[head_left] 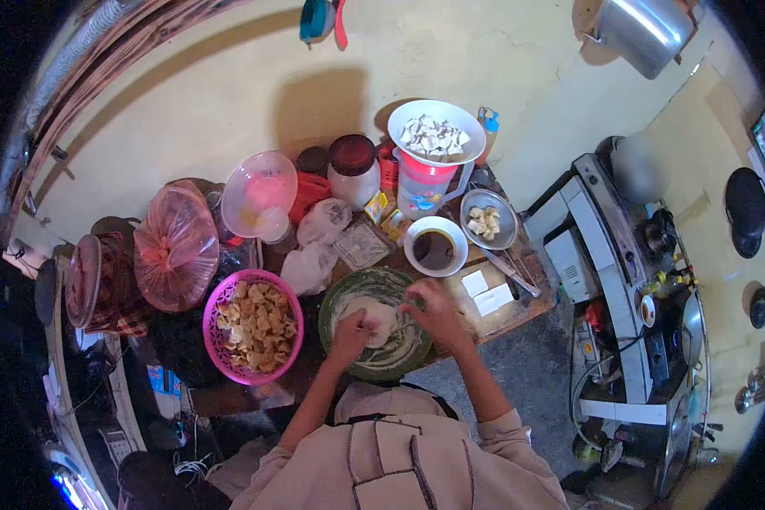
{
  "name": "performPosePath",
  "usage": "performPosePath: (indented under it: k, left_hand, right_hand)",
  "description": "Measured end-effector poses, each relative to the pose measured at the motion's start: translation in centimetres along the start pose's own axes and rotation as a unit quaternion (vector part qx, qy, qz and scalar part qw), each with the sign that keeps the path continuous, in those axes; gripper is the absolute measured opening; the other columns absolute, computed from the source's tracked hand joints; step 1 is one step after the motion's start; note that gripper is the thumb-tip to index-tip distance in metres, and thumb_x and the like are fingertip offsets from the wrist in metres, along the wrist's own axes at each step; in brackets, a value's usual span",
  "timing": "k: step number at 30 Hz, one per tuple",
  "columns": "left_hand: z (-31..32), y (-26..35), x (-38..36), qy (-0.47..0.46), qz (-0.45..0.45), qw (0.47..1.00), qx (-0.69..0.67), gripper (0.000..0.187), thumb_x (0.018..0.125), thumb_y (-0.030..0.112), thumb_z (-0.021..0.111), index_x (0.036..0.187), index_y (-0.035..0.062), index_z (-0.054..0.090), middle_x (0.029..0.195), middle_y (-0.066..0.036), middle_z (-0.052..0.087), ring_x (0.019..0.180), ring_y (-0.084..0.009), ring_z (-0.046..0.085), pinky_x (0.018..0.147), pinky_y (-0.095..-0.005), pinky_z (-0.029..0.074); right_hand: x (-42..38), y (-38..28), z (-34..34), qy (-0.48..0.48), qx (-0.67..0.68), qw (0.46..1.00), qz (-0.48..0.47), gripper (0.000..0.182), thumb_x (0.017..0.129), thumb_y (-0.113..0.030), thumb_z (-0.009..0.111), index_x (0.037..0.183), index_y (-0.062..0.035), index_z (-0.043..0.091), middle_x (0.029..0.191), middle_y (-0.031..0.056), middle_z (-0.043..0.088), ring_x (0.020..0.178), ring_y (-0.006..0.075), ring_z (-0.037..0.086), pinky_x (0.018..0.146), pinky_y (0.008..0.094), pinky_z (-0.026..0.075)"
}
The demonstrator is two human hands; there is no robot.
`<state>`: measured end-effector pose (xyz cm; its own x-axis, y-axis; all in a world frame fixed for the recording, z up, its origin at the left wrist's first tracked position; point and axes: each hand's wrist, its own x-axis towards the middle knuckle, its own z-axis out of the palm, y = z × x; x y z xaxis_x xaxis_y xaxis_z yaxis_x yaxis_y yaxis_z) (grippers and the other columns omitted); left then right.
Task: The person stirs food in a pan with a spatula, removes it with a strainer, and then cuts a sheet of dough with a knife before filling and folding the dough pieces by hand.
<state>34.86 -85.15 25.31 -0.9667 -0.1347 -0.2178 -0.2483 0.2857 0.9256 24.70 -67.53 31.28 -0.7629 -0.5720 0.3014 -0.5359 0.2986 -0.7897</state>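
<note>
A green bowl stands at the table's front edge, its inside smeared with white paste. In it lies a pale, soft mass that looks like dough. My left hand reaches over the bowl's left side, its fingers curled onto the dough. Over the right side hovers my right hand, fingers bent and apart, with nothing visible in them. Right of the bowl, white square pieces rest on a wooden board. Just behind is a white bowl of dark liquid.
A pink basket of browned pieces stands left. Behind are plastic bags, a lidded jar, a pitcher topped by a white bowl of white pieces, and a strainer with pale chunks. A stove stands right.
</note>
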Motion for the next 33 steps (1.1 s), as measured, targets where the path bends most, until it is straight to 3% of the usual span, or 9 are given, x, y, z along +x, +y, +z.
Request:
performPosePath:
  k: [3,5,9,12,15,18,21,25,33]
  left_hand:
    - [-2.8,0.0,-2.6,0.173,0.014,0.985,0.012,0.021,0.074,0.017,0.056,0.085,-0.0003,0.053,0.086,-0.014,0.049,0.077,-0.0236,0.05,0.066,-0.0345,0.039]
    - [-2.0,-3.6,-3.7,0.31,0.078,0.93,0.182,0.022,0.074,0.019,0.057,0.083,-0.0008,0.053,0.086,-0.015,0.046,0.079,-0.0272,0.046,0.07,-0.0372,0.036]
    - [0.7,-5.8,-5.1,0.352,-0.001,0.918,0.184,0.024,0.074,0.019,0.057,0.084,-0.0021,0.053,0.091,-0.015,0.041,0.087,-0.0291,0.039,0.076,-0.0386,0.032]
    - [0.6,-6.2,-5.3,0.307,-0.063,0.948,0.063,0.024,0.078,0.021,0.055,0.086,-0.0015,0.054,0.091,-0.013,0.039,0.087,-0.0252,0.04,0.078,-0.034,0.032]
    - [0.2,-6.4,-5.3,0.265,-0.13,0.95,-0.103,0.026,0.079,0.024,0.055,0.087,-0.0012,0.055,0.092,-0.011,0.039,0.087,-0.0242,0.041,0.078,-0.0319,0.033]
    - [0.0,-7.3,-5.0,0.243,-0.15,0.947,-0.145,0.027,0.08,0.025,0.053,0.091,0.0002,0.053,0.092,-0.009,0.04,0.087,-0.0228,0.043,0.075,-0.0343,0.038]
    - [-0.3,-5.1,-5.4,0.216,-0.196,0.93,-0.223,0.027,0.082,0.026,0.051,0.096,0.003,0.05,0.091,-0.007,0.043,0.088,-0.0205,0.046,0.068,-0.0383,0.045]
    - [-1.4,-3.2,-6.0,0.136,-0.215,0.91,-0.329,0.028,0.083,0.026,0.047,0.103,0.0067,0.046,0.094,-0.005,0.047,0.091,-0.0185,0.049,0.06,-0.0413,0.05]
    - [-1.5,-2.9,-6.2,0.128,-0.225,0.893,-0.368,0.033,0.083,0.028,0.047,0.112,0.0117,0.043,0.105,-0.003,0.048,0.097,-0.0207,0.048,0.065,-0.0444,0.048]
  right_hand:
    - [-1.2,-0.3,0.4,-0.138,-0.379,0.913,0.063,0.017,0.06,-0.009,0.06,0.076,-0.0046,0.057,0.089,0.0119,0.049,0.088,0.0256,0.045,0.074,0.0345,0.037]
    - [-2.4,1.9,2.6,-0.2,-0.463,0.863,-0.016,0.015,0.068,-0.015,0.054,0.079,-0.0066,0.059,0.095,0.0104,0.05,0.09,0.0276,0.046,0.075,0.036,0.037]
    - [-2.1,4.5,5.0,-0.253,-0.525,0.795,-0.169,0.02,0.071,-0.02,0.049,0.081,-0.0064,0.061,0.099,0.0095,0.052,0.093,0.0266,0.046,0.079,0.0361,0.036]
    - [-1.0,4.1,4.5,-0.314,-0.413,0.835,-0.182,0.01,0.064,-0.013,0.053,0.07,-0.0065,0.057,0.078,0.0122,0.055,0.075,0.0261,0.053,0.064,0.0353,0.042]
    - [-1.1,0.6,3.5,-0.335,-0.348,0.875,-0.028,0.014,0.067,-0.012,0.052,0.079,-0.0081,0.057,0.065,0.0109,0.056,0.06,0.0264,0.057,0.052,0.0386,0.043]
    - [-1.1,-0.5,2.2,-0.265,-0.409,0.873,0.001,0.018,0.069,-0.011,0.05,0.087,-0.01,0.055,0.059,0.0106,0.056,0.056,0.0288,0.057,0.046,0.0418,0.042]
    - [-0.6,-0.7,1.1,-0.203,-0.408,0.887,0.076,0.018,0.069,-0.012,0.05,0.086,-0.0102,0.053,0.062,0.0112,0.057,0.058,0.0285,0.058,0.046,0.0416,0.042]
    - [-4.2,1.6,3.5,-0.167,-0.386,0.907,0.021,0.017,0.07,-0.014,0.049,0.086,-0.011,0.052,0.058,0.0115,0.056,0.055,0.0284,0.057,0.045,0.041,0.041]
    - [-5.6,0.9,2.4,-0.147,-0.387,0.909,0.05,0.015,0.069,-0.015,0.049,0.082,-0.0082,0.053,0.057,0.0125,0.055,0.054,0.0298,0.057,0.046,0.0431,0.041]
